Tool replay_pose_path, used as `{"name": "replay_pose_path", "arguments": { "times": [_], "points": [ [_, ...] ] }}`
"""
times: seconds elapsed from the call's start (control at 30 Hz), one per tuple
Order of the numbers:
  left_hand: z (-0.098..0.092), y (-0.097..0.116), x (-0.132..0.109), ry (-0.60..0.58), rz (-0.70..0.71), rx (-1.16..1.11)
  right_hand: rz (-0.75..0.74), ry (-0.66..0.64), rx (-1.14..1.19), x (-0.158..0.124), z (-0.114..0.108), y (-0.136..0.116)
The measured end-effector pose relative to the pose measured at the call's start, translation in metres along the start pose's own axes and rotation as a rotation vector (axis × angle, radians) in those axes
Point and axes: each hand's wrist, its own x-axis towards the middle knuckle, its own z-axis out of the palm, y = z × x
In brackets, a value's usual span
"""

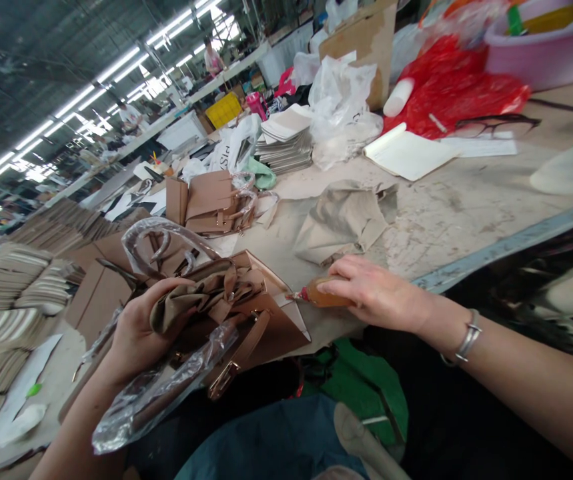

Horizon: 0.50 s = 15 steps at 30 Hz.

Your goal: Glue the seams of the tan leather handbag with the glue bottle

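Observation:
A brown handbag (276, 327) lies tilted on its side at the table's front edge, its base facing right. Bunched lining cloth (206, 293) bulges out of it, and my left hand (141, 327) is closed around that cloth. Clear plastic film wraps the bag's handles (166, 393). In my right hand (371, 293) is a small squeeze bottle (329, 293) of amber liquid with a red collar. Its nozzle points left, at or very near the pale inner edge of the bag's base; whether it touches, I cannot tell.
Behind the bag stand more brown handbags (211, 200) and a crumpled beige cloth (346, 220). Stacked panels (6, 273) fill the left. Farther back are a notepad (411, 153), glasses (499, 123), a red plastic bag (456, 87) and a pink basin (546, 57). A green stool (366, 387) is below.

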Motion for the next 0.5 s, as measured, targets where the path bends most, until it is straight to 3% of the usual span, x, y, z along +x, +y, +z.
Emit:
{"name": "replay_pose_path", "arguments": {
  "times": [0.3, 0.5],
  "points": [
    [0.000, 0.002, -0.001, -0.005, -0.016, 0.016, -0.025, 0.106, -0.031, -0.010, -0.002, 0.005],
    [0.000, 0.007, -0.006, 0.008, 0.084, 0.028, -0.008, 0.045, -0.005, -0.010, -0.001, 0.005]
  ]
}}
